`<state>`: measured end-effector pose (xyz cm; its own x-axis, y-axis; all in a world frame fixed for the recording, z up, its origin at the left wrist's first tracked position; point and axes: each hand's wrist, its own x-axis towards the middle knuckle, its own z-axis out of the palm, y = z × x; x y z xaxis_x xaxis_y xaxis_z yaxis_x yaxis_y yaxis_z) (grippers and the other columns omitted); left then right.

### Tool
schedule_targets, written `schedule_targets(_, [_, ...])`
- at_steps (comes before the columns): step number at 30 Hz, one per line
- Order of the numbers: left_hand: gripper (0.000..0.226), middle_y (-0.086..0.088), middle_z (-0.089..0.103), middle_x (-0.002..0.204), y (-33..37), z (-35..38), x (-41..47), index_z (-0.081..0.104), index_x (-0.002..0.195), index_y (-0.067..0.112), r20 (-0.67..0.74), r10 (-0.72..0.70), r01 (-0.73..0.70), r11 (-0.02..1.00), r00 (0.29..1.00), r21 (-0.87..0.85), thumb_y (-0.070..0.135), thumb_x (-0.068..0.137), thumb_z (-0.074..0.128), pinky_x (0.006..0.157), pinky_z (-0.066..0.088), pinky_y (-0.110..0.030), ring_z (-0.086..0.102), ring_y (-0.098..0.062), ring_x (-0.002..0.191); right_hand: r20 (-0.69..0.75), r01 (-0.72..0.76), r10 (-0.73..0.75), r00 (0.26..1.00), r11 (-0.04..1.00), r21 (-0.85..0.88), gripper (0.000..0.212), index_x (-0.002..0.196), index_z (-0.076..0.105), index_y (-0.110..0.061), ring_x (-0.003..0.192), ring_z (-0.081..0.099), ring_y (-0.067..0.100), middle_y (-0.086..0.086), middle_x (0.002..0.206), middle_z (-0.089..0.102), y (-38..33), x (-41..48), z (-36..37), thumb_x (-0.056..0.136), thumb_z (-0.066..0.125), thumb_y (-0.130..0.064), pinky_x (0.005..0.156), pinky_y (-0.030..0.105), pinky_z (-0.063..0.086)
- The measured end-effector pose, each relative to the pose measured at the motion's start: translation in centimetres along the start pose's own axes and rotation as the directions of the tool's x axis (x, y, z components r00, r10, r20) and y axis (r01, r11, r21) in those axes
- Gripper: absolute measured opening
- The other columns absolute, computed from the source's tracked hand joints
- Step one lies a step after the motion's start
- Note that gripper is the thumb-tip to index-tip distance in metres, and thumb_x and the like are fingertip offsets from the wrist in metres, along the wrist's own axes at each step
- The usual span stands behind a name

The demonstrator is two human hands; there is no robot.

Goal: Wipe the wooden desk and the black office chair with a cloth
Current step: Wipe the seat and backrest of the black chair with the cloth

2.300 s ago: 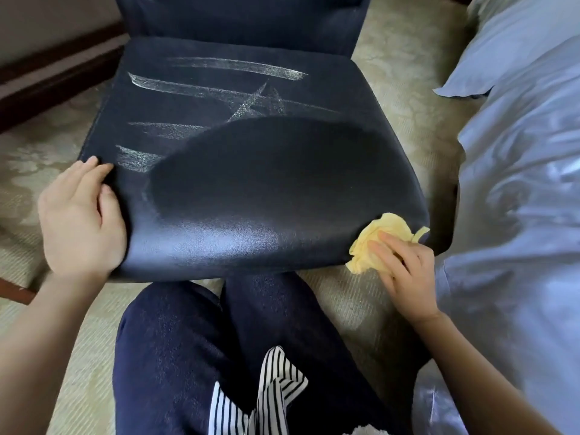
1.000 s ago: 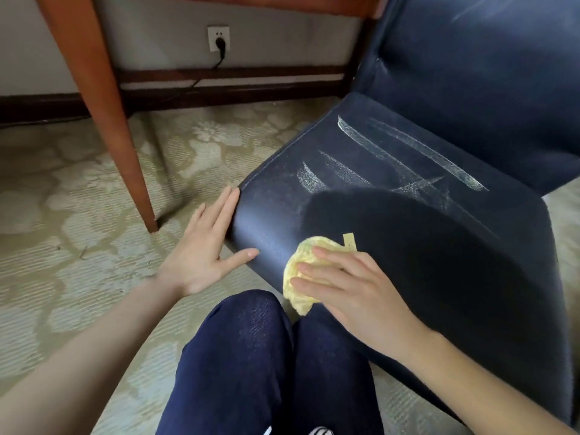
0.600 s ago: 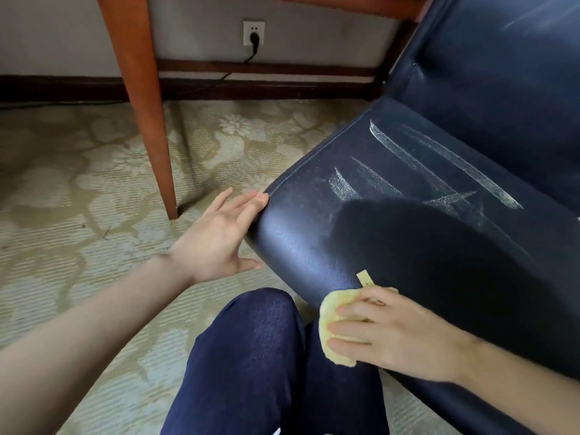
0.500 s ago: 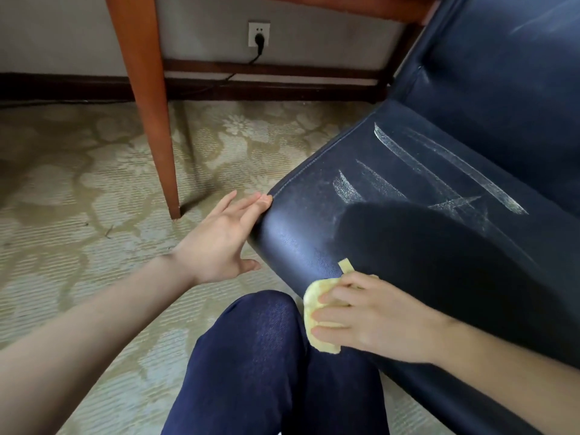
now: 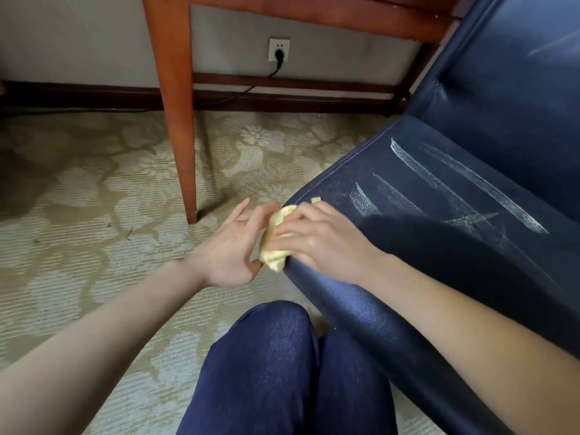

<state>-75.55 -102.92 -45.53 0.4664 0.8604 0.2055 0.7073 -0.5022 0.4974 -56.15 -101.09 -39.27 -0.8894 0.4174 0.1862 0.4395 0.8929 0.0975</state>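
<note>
The black office chair's seat (image 5: 445,265) fills the right side, with whitish dust streaks (image 5: 464,180) across it and its backrest (image 5: 508,73) above. My right hand (image 5: 320,240) grips a crumpled yellow cloth (image 5: 275,255) and presses it onto the seat's front left corner. My left hand (image 5: 230,246) is right beside that corner with straight fingers, palm towards the cloth, touching it. The wooden desk shows only as one leg (image 5: 179,120) and the underside rail (image 5: 314,14) at the top.
Patterned beige carpet (image 5: 94,199) covers the floor on the left. A wall socket (image 5: 278,50) with a black plug and cable sits under the desk, above a dark skirting board. My knees in dark blue trousers (image 5: 273,365) are at the bottom centre.
My right hand slid the cloth along the seat's front edge from the right end to the left corner. My left hand, resting on that corner before, now meets the cloth.
</note>
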Motion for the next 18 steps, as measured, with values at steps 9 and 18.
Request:
schedule_targets(9, [0.116, -0.007, 0.034, 0.151, 0.7, 0.6, -0.2, -0.001, 0.151, 0.013, -0.015, -0.099, 0.098, 0.994, 0.995, -0.043, 0.037, 0.070, 0.077, 0.111, -0.015, -0.016, 0.018, -0.011, 0.141, -0.065, -0.710, 0.729, 0.681, 0.680, 0.183, 0.030, 0.117, 0.065, -0.032, 0.107, 0.049, 0.026, -0.007, 0.119, 0.064, 4.1, 1.9, 0.5, 0.093, 0.055, -0.016, 0.096, 0.039, 0.036])
schedule_targets(18, [0.081, -0.004, 0.036, 0.150, 1.8, -0.1, -0.5, 0.026, 0.148, 0.014, -0.016, -0.110, 0.111, 0.984, 0.994, 0.136, 0.038, 0.082, 0.066, 0.114, -0.014, -0.024, 0.004, -0.010, 0.146, -0.169, -0.381, 0.412, 0.896, 0.905, 0.188, 0.038, 0.106, 0.073, -0.015, 0.096, 0.066, 0.028, 0.002, 0.109, 0.070, -2.7, -4.2, 0.0, 0.070, 0.075, 0.000, 0.084, 0.041, 0.051])
